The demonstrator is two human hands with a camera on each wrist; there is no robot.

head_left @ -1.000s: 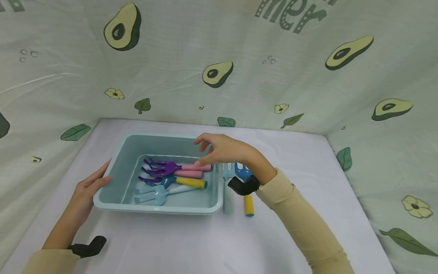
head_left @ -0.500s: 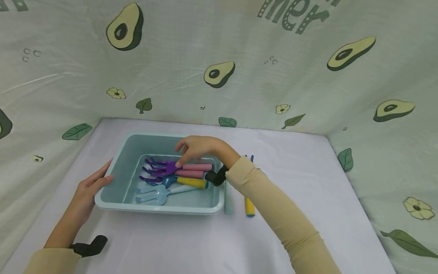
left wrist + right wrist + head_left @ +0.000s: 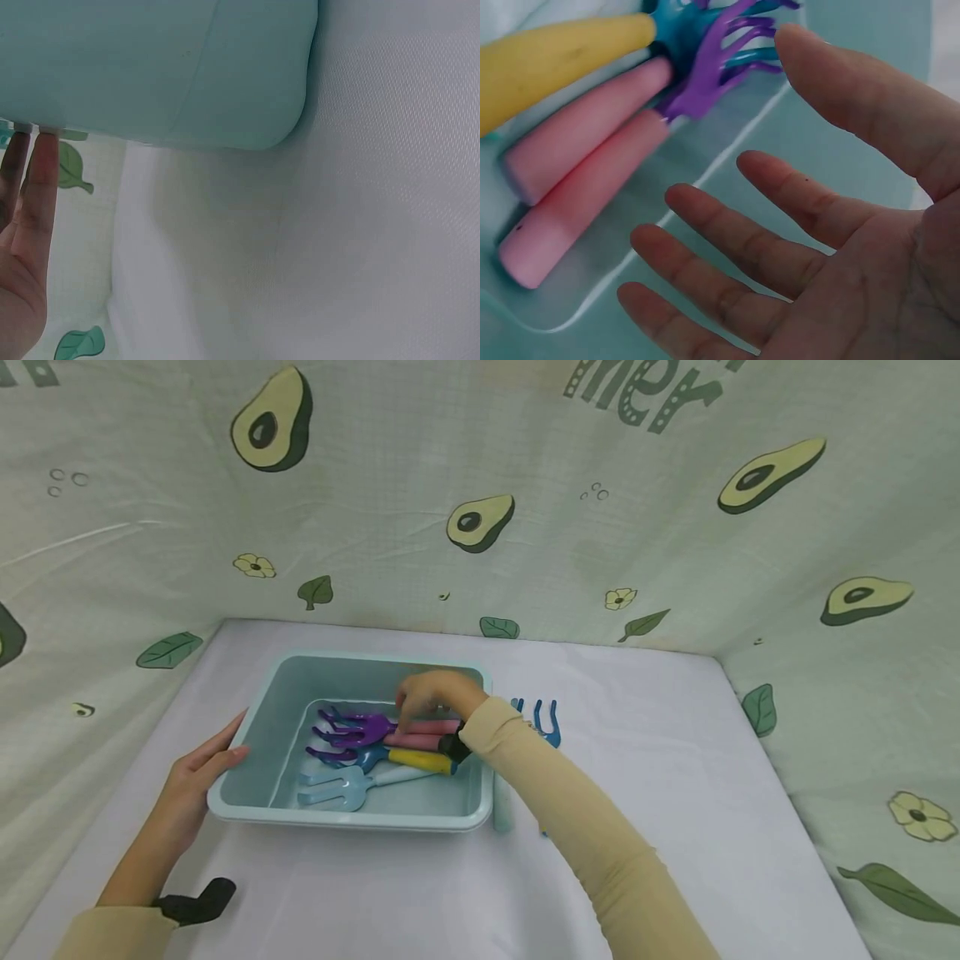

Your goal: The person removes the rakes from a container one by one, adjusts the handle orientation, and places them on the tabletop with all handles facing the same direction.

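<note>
A light blue plastic bin [image 3: 345, 823] stands on the table, its left rim between the thumb and fingers of my left hand [image 3: 197, 768]. In the left wrist view, straight fingertips of that hand meet the bin's outer wall [image 3: 172, 75]. Inside lie a purple hand fork [image 3: 372, 727] with a pink handle, a second pink handle [image 3: 412, 742], a yellow-handled blue fork [image 3: 420, 762] and a pale blue fork [image 3: 348, 789]. My right hand [image 3: 427, 693] reaches into the bin over the pink handles. Its fingers are spread beside them in the right wrist view, holding nothing.
Just right of the bin, a pale blue-green handle [image 3: 502, 806] and a blue fork [image 3: 553, 727] lie on the white tablecloth [image 3: 637, 760], partly covered by the right sleeve [image 3: 570, 810]. A curtain [image 3: 375, 552] printed with avocados hangs behind the table.
My right hand has moved left and down into the bin, from above its right rim to beside the pink handles. The left hand and the forks stay in place.
</note>
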